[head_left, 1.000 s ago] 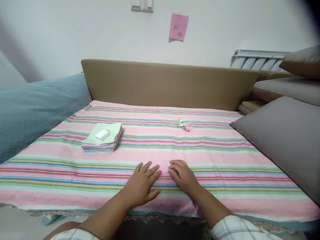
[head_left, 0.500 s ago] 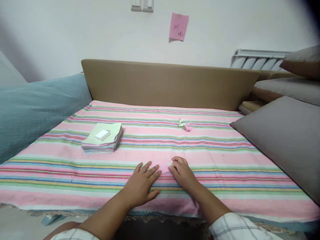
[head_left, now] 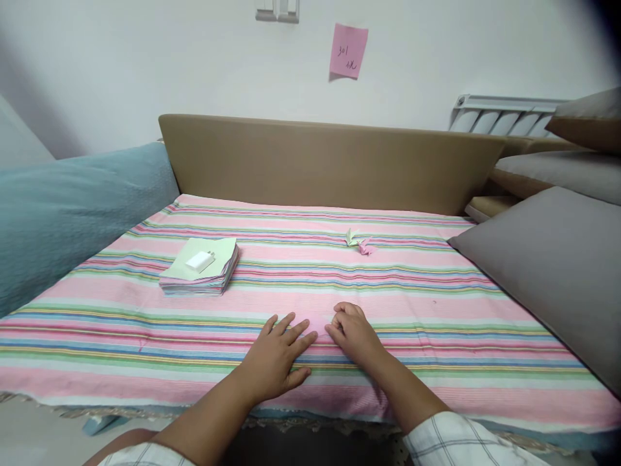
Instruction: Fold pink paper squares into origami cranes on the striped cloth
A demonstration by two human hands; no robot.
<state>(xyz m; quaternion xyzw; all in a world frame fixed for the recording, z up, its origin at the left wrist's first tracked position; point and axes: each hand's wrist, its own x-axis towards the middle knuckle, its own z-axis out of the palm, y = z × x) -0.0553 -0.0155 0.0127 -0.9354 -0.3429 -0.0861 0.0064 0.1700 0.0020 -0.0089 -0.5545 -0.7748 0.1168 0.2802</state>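
A small piece of pink paper [head_left: 317, 323] lies on the striped cloth between my hands, hard to tell from the pink stripes. My left hand [head_left: 274, 359] rests flat with fingers spread, its fingertips at the paper's left side. At the paper's right end, the curled fingers and thumb of my right hand [head_left: 356, 336] are pinched on its edge; the exact grip is partly hidden. Beyond them sit a pale green folded paper figure [head_left: 351, 238] and a pink folded paper figure [head_left: 366, 247], close together.
A stack of paper squares [head_left: 198, 285] with a white plug adapter [head_left: 200, 261] on top stands at left on the striped cloth [head_left: 291, 259]. Grey cushions [head_left: 553, 259] line the right side, a blue-covered armrest [head_left: 82, 220] the left, a brown backrest [head_left: 320, 165] the back.
One finger of my left hand has slid slightly right along the paper, away from its neighbour. My right hand has barely shifted; the other objects stay in place.
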